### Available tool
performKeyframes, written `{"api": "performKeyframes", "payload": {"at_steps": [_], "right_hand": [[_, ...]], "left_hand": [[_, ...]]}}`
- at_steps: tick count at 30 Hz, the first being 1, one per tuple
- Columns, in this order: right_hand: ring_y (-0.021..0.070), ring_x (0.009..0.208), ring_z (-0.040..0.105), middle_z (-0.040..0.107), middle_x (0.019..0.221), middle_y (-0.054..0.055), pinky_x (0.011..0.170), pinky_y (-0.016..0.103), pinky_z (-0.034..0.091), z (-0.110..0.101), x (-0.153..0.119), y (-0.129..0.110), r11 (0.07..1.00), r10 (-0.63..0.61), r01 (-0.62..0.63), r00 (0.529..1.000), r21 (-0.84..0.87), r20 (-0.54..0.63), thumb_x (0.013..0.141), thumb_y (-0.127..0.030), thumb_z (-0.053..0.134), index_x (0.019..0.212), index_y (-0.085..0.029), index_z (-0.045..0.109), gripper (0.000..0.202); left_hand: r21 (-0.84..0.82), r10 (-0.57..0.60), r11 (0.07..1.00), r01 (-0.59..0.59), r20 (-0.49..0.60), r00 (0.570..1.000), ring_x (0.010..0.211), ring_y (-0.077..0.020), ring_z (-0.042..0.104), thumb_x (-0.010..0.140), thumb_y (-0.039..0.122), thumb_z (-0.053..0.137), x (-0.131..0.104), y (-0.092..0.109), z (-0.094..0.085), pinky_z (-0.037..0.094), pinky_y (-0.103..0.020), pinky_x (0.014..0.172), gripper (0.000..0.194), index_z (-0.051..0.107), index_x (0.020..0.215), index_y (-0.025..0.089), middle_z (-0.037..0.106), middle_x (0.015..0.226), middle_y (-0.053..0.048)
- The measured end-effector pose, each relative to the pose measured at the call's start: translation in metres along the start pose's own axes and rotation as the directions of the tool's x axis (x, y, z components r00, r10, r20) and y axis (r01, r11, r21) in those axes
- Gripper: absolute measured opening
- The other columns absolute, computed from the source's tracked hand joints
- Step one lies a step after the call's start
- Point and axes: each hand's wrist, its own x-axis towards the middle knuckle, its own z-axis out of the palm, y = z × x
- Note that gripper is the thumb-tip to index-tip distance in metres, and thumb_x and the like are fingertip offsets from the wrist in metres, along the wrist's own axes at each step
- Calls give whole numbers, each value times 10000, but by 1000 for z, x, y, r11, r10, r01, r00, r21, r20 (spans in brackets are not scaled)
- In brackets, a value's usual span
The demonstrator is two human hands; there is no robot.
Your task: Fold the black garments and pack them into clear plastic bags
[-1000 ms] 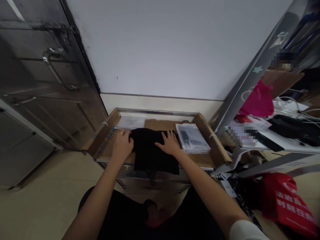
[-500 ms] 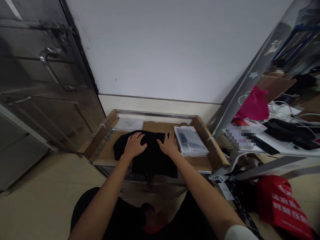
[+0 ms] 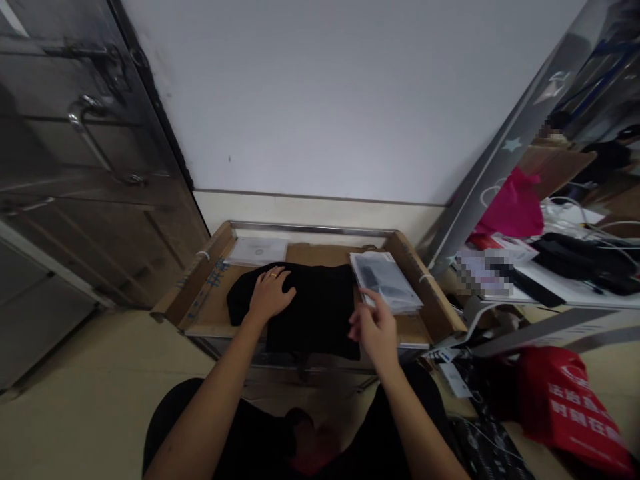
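Observation:
A piece of black cloth [image 3: 315, 307], probably a folded garment, lies on the cardboard-lined cart top in front of me, its near edge hanging over the front. My left hand [image 3: 270, 292] rests flat on the left part of the cloth, fingers spread, a ring on one finger. Beside the cloth's right edge is my right hand [image 3: 375, 327], raised slightly, its index finger stretched out and the other fingers loosely curled with nothing visible in them. Just beyond that hand sits a stack of clear plastic bags [image 3: 385, 280] with dark contents.
Cardboard walls [image 3: 425, 287] border the cart top. White sheets [image 3: 257, 251] lie at its back left. A metal door [image 3: 100, 167] stands left, and a white wall rises behind. To the right are a cluttered table [image 3: 530, 283], a red bag [image 3: 570, 407] and people farther back.
My right hand has lifted off the cloth and moved right and toward me, its fingers curling apart from the index. My left hand stays on the cloth.

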Motion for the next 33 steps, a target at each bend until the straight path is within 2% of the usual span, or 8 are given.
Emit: {"api": "performKeyframes", "payload": {"at_steps": [3, 9, 12, 16, 19, 24, 28, 33], "right_hand": [[147, 309, 535, 619, 568, -73, 269, 195, 339, -25, 0, 6, 976, 176, -159, 978, 152, -109, 832, -559, 618, 1330, -222, 464, 621], [181, 349, 602, 714, 677, -12, 261, 183, 318, -41, 28, 5, 962, 202, -182, 976, 202, -82, 749, -566, 705, 1398, -235, 419, 783], [177, 353, 593, 693, 637, -21, 282, 186, 314, -37, 39, 7, 958, 201, -178, 976, 223, -86, 711, -492, 733, 1335, -219, 495, 722], [167, 478, 631, 661, 600, -12, 430, 231, 432, -30, 53, 11, 959, 119, -70, 978, 274, -170, 722, -403, 710, 1020, -188, 673, 369], [172, 653, 660, 682, 657, 7, 651, 293, 508, -19, 62, 4, 976, -110, 148, 968, 161, -224, 779, -357, 668, 829, -195, 729, 180], [219, 822, 682, 767, 826, 42, 833, 363, 506, 24, 71, -5, 952, -302, 303, 953, 44, -26, 832, -325, 586, 805, -232, 783, 219], [246, 886, 686, 779, 871, 51, 889, 396, 501, 58, 76, 18, 978, -195, 185, 975, 95, 108, 777, -319, 629, 782, -245, 790, 177], [189, 734, 639, 736, 828, 22, 750, 346, 512, 65, 87, 45, 944, 43, -66, 996, 324, 77, 698, -320, 676, 847, -232, 781, 203]], "left_hand": [[-13, 4, 1000, -4, -12, 1000, 1415, -281, 440, 895, 370, 561, 0, 0, 0, 289, -458, 1188, 461, 624, 1324, 214, 545, 1485, -105], [-13, 9, 1000, -9, -18, 1000, 1395, -268, 466, 914, 369, 537, 0, -1, 0, 326, -460, 1172, 416, 634, 1296, 234, 570, 1463, -75], [-12, 6, 1000, -6, -19, 1000, 1390, -270, 474, 913, 368, 542, 0, -3, 0, 340, -466, 1167, 413, 634, 1295, 239, 574, 1462, -68], [-20, 9, 1000, -10, -30, 999, 1390, -268, 474, 916, 364, 544, 0, -4, 1, 348, -474, 1162, 412, 634, 1295, 232, 576, 1459, -71], [-25, 6, 1000, -6, -33, 999, 1388, -270, 477, 917, 358, 544, 1, -4, 2, 350, -479, 1160, 404, 638, 1289, 231, 577, 1457, -75], [-28, 6, 1000, -7, -35, 999, 1385, -278, 479, 912, 337, 551, 1, -4, 3, 351, -488, 1158, 400, 635, 1286, 225, 582, 1451, -83], [-29, 15, 999, -17, -55, 998, 1380, -283, 483, 910, 337, 555, 0, -5, 6, 349, -497, 1154, 398, 632, 1285, 228, 586, 1443, -86], [-12, 43, 999, -45, -91, 995, 1344, -301, 500, 896, 322, 580, -1, -5, 5, 365, -512, 1119, 378, 644, 1248, 202, 601, 1404, -128]]}}
